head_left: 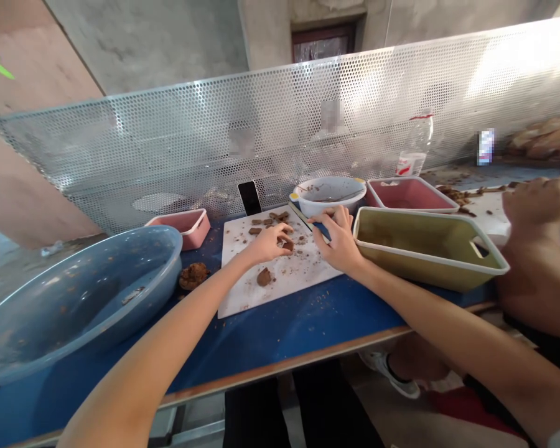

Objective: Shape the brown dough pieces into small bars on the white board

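My left hand (pixel 269 244) is over the middle of a white cutting board (pixel 238 297), its fingers curled on a small brown chunk (pixel 288 247). My right hand (pixel 336 239) grips a knife (pixel 300 216) by its blue handle, the blade pointing away to the upper left over the board. Several cut brown pieces (pixel 261 222) lie toward the board's back edge. Nearer to me rests another brown lump (pixel 264 277), with crumbs scattered around it. A larger rough brown lump (pixel 194 275) sits on the blue table left of the board.
A big blue basin (pixel 168 274) stands at left, beside a small pink bin (pixel 196 229). Behind the board are a phone (pixel 249 198) and a white basin (pixel 329 202). An olive bin (pixel 429 264), pink tray (pixel 413 193) and bottle (pixel 415 146) stand right, near another person's arm (pixel 532 249).
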The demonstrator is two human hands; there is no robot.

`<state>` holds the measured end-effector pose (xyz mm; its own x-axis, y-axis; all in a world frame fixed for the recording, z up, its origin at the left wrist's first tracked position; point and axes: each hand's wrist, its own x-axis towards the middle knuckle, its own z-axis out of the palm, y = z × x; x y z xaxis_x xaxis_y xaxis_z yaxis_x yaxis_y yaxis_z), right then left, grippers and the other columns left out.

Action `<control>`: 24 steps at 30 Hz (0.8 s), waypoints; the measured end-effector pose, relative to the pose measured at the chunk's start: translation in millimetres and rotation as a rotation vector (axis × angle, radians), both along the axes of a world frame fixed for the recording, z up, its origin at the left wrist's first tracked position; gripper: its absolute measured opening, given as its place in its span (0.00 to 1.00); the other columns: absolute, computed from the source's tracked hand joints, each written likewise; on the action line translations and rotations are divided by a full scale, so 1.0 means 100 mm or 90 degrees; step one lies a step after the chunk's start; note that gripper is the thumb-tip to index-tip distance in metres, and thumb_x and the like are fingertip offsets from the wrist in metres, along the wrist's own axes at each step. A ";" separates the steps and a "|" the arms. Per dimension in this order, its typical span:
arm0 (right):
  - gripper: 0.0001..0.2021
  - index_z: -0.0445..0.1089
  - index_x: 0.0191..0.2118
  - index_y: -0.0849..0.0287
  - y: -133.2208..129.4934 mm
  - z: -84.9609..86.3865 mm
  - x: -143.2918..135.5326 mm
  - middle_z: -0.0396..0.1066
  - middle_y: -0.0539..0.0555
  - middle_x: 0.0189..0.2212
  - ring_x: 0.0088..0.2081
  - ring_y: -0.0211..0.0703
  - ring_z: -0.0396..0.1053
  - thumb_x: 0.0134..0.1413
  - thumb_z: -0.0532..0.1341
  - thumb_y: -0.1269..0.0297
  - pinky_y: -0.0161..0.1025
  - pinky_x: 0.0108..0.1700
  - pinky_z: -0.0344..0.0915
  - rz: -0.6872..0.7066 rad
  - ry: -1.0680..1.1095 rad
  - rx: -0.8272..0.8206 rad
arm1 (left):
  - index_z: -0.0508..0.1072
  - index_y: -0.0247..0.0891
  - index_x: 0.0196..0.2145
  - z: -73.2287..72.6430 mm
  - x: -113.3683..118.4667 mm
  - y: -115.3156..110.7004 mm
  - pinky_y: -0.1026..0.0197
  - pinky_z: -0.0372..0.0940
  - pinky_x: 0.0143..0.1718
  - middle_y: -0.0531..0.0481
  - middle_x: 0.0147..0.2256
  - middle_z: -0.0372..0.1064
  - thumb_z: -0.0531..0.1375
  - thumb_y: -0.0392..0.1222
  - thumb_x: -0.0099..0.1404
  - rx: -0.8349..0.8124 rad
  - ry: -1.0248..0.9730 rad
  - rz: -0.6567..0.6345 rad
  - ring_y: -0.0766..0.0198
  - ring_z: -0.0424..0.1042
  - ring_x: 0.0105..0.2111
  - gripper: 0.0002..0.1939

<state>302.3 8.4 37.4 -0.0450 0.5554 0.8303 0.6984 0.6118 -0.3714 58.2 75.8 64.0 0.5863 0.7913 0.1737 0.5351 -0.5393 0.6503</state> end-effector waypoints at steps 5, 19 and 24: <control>0.13 0.78 0.53 0.51 0.01 0.01 0.00 0.68 0.61 0.51 0.56 0.61 0.67 0.73 0.58 0.61 0.64 0.61 0.64 0.007 0.002 -0.008 | 0.75 0.40 0.63 -0.08 0.05 0.11 0.49 0.71 0.49 0.39 0.50 0.86 0.77 0.40 0.56 0.009 0.069 0.031 0.50 0.81 0.41 0.38; 0.12 0.78 0.53 0.51 -0.01 0.03 -0.01 0.68 0.61 0.51 0.55 0.60 0.67 0.73 0.58 0.61 0.63 0.61 0.62 0.018 -0.002 -0.019 | 0.75 0.39 0.63 -0.15 0.06 0.05 0.48 0.71 0.53 0.42 0.50 0.87 0.76 0.37 0.59 0.027 0.120 0.057 0.47 0.84 0.44 0.35; 0.13 0.78 0.54 0.53 -0.01 0.03 -0.01 0.67 0.62 0.51 0.56 0.61 0.66 0.72 0.57 0.62 0.63 0.61 0.62 0.026 -0.006 -0.021 | 0.73 0.39 0.65 -0.16 0.03 0.03 0.49 0.71 0.54 0.40 0.52 0.86 0.77 0.39 0.59 0.008 0.096 0.049 0.47 0.83 0.46 0.37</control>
